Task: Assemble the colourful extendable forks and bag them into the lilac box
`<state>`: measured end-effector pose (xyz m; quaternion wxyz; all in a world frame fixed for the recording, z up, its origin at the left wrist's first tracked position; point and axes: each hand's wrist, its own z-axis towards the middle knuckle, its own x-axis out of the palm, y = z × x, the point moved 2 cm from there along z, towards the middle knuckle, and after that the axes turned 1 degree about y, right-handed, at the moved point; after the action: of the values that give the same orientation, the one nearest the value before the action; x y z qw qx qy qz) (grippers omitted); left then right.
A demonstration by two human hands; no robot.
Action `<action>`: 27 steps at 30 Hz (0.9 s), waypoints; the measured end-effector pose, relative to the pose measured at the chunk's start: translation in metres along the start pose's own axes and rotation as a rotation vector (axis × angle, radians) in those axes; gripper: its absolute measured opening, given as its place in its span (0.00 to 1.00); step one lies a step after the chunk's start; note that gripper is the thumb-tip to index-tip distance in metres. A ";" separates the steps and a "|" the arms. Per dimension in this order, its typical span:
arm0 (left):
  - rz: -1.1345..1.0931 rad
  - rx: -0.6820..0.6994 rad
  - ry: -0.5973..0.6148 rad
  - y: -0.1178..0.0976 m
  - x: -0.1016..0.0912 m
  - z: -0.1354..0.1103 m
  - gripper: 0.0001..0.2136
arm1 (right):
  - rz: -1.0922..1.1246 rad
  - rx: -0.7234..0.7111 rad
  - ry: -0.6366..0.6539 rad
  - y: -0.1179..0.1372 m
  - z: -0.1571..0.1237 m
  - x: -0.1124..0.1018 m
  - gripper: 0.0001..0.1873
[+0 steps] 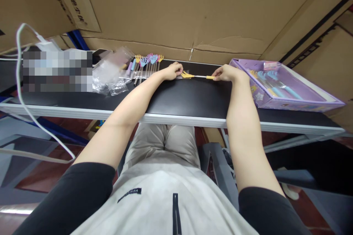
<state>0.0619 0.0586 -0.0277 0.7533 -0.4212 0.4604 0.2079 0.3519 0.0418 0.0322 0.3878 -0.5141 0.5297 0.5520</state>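
Note:
A yellow back scratcher (188,75) with a thin metal rod lies across the dark tabletop between my hands. My right hand (224,73) is closed on the end of its yellow handle. At the claw end, my left hand (173,71) pinches what looks like a clear plastic sleeve; its exact grip is partly hidden by the fingers. Clear film shows around the claw. Just left of that hand, several back scratchers (149,62) with yellow, blue, pink and purple claws lie side by side, handles partly covered by film.
A purple display box (298,102) on the right holds several back scratchers with blue and yellow parts. Crumpled clear plastic bags (107,75) lie on the left beside a blurred-out area. A white cable (18,66) loops over the table's metal edge. Cardboard (176,11) walls the back.

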 end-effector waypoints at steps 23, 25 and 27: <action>0.041 -0.001 0.019 -0.014 -0.011 -0.008 0.12 | 0.100 -0.164 -0.033 0.053 -0.003 0.015 0.10; 0.077 -0.031 0.031 -0.012 -0.017 -0.011 0.18 | 0.109 -0.172 -0.027 0.054 -0.001 0.017 0.09; 0.147 -0.082 0.077 -0.009 -0.025 -0.017 0.26 | 0.111 -0.173 -0.017 0.053 0.001 0.018 0.10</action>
<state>0.0473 0.0418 -0.0060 0.6999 -0.4242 0.5099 0.2648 0.2970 0.0329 0.0242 0.3152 -0.5109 0.5044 0.6207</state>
